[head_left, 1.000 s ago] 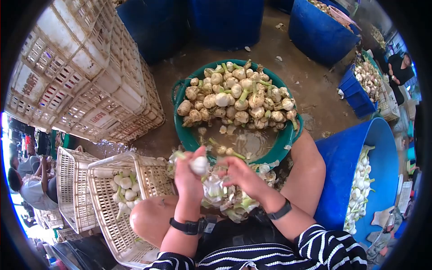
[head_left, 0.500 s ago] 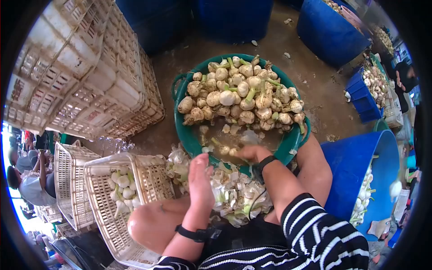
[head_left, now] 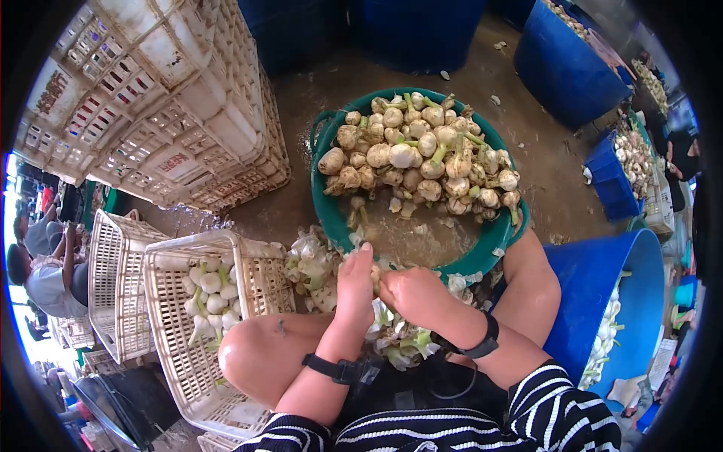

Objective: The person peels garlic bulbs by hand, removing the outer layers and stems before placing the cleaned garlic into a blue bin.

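A green tub [head_left: 322, 197] holds a heap of soil-stained garlic bulbs [head_left: 429, 143], with murky water at its near side. At the tub's near rim, my left hand [head_left: 355, 286] and my right hand [head_left: 414, 295] meet around a garlic bulb [head_left: 375, 277], mostly hidden by the fingers. Both hands are closed on it. Beneath them lies a pile of peeled garlic skins [head_left: 407, 343] in front of my lap. To the left, a white crate [head_left: 263, 275] contains cleaner white bulbs with green stems [head_left: 215, 294].
Stacked white crates [head_left: 169, 113] rise at the upper left. A blue barrel [head_left: 572, 279] with white bulbs lies at the right. More blue tubs [head_left: 557, 68] stand behind. A seated person [head_left: 49, 279] is at the far left, and another person [head_left: 681, 154] at the far right.
My right hand has come up out of the tub and joined my left hand, with a bulb between them. The left hand's fingers have closed. The view has shifted slightly.
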